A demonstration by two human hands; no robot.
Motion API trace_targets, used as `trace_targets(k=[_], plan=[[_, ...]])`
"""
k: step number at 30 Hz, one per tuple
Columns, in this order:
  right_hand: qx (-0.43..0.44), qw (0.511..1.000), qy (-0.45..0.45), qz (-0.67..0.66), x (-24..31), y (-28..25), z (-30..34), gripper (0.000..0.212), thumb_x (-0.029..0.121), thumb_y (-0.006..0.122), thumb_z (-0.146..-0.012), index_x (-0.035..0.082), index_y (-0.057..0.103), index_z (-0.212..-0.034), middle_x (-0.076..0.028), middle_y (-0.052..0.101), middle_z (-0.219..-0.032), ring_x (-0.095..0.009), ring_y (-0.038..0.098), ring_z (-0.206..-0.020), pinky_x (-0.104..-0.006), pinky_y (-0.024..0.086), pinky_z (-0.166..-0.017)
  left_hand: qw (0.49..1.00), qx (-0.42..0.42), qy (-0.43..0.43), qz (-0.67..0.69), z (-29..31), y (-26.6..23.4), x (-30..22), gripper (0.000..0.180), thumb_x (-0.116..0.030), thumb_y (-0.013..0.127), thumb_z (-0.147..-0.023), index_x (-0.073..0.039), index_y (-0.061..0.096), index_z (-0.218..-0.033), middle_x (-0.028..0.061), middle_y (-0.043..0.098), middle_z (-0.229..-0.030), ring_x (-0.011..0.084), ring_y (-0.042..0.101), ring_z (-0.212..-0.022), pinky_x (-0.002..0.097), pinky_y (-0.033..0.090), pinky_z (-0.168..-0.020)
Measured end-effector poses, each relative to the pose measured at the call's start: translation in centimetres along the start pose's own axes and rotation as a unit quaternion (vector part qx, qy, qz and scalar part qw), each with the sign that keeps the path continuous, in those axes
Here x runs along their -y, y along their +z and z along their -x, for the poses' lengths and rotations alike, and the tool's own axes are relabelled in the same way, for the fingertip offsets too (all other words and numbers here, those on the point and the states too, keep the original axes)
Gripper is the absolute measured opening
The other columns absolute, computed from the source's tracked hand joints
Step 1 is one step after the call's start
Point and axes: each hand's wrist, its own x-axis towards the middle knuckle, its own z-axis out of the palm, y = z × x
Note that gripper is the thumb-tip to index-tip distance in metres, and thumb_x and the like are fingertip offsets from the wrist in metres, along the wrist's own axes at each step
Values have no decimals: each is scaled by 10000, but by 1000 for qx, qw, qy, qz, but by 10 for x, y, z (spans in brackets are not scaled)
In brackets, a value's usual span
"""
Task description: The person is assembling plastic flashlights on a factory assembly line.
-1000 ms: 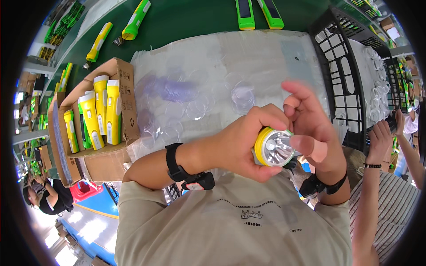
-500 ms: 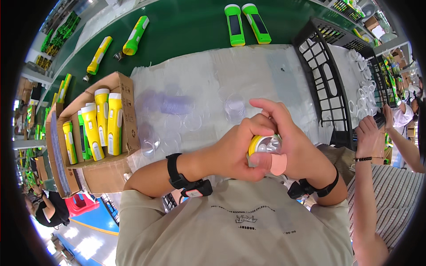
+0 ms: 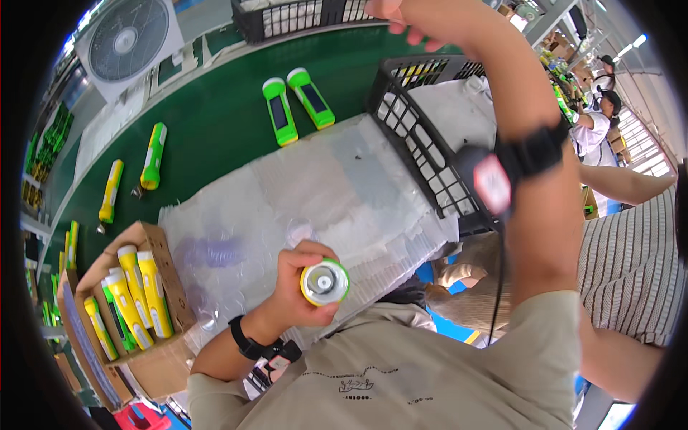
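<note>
My left hand (image 3: 294,287) is closed around a flashlight (image 3: 325,282), its round head facing up. A silvery reflector with a small centre shows inside a yellow and green rim; the hand hides the body. My right hand (image 3: 423,21) is stretched far forward, near the dark crate (image 3: 301,20) across the green bench. Its fingers are somewhat apart, with nothing visible in them. Two green flashlights (image 3: 279,111) with dark panels lie on the bench. Clear plastic discs (image 3: 215,251) lie on the sheet left of my left hand.
A cardboard box (image 3: 175,287) at left holds several yellow and green flashlights (image 3: 154,294). Two more lie on the green bench (image 3: 208,129). A black plastic basket (image 3: 423,154) with white parts stands at right. A person in a striped top (image 3: 623,272) sits close at right.
My right hand has left the flashlight and swung far forward. My left hand keeps the flashlight and has moved left, its head turned upward. The whole view has shifted and turned.
</note>
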Motion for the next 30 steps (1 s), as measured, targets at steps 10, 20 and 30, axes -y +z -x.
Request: trace_targets(k=[10,20,30], plan=[[453,725,377,357,-295,9,-48,741,519,675,-725,33,523,-1265,-144,560,-1245,-266,582,-1041,-441,468,-864,999,28,-2,34,-13,-3,-2,613,-280,732,-730,-113,310,-1142,185,485,-1004,234,610,-772,296,508,-635],[380,827,217,353,-344,51,32,868,363,781,-625,-12,368,-1290,-216,603,-1122,-380,580,-1044,-461,454,-854,999,5,-27,32,-8,-3,-5,642,-379,732,-748,-105,316,-1152,185,496,-978,222,598,-737,289,489,-621],[144,981,-111,67,-83,23,60,515,145,693,-684,88,549,-1175,-54,552,-1144,-200,504,-954,-320,441,-836,998,-10,-5,54,-8,2,3,687,-318,760,-713,-83,325,-1190,199,485,-1042,250,513,-903,354,452,-779]])
